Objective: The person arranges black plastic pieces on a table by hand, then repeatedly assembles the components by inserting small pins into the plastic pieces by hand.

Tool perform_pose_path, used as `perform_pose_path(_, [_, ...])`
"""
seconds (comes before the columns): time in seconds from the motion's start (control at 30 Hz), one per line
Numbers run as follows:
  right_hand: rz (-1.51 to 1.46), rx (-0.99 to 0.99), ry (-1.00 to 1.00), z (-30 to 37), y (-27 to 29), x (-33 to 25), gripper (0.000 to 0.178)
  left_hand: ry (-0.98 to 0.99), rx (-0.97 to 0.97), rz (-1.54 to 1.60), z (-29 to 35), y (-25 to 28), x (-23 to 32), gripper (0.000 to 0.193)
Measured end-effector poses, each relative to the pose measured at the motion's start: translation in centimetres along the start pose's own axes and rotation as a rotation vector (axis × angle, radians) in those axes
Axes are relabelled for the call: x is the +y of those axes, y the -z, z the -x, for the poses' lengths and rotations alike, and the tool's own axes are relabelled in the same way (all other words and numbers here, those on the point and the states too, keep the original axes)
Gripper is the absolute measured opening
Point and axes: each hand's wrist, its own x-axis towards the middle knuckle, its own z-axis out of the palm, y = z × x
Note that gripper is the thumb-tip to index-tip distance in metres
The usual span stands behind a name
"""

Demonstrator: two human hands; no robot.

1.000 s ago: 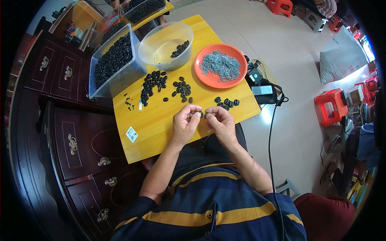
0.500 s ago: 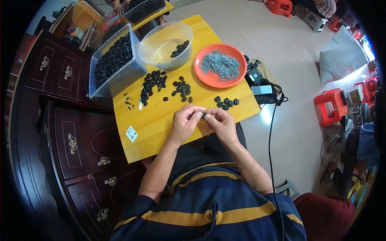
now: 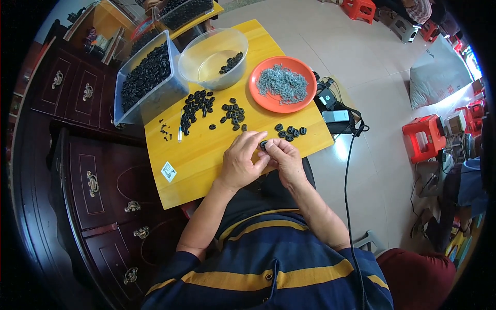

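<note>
Between the thumb and fingers of my right hand (image 3: 286,163) is a small black oval plastic piece (image 3: 263,145), held over the near edge of the yellow table (image 3: 206,165). My left hand (image 3: 241,161) is close beside it, thumb and forefinger spread apart, with nothing visible in its grip. Several like pieces (image 3: 290,131) lie to the right of my hands. Beyond my hands are a small group of pieces (image 3: 233,112) and a larger heap (image 3: 194,109). An orange plate (image 3: 285,107) of small silvery screw-like parts (image 3: 282,83) sits at the far right.
A clear tub (image 3: 194,68) and a bin (image 3: 144,111) of black pieces stand at the back left. Small dark screws (image 3: 165,132), a slim white tube (image 3: 180,135) and a label (image 3: 168,172) lie at left. A black cable (image 3: 347,206) hangs on the right.
My left thumb and forefinger have come off the black oval piece and spread apart. My right hand keeps the piece and has tilted it, so its face shows more.
</note>
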Motion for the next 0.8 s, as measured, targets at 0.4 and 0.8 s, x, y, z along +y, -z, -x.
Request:
perform_pose_path(0.4, [-0.070,-0.013,-0.073,0.1,0.0,-0.4,0.014,-0.031,0.048,-0.021,0.3,-0.3,-0.9,0.035])
perform_pose_path(0.8, [-0.036,0.022,-0.037,0.0,0.0,0.4,0.013,-0.053,0.006,-0.029,0.2,0.0,-1.2,0.031])
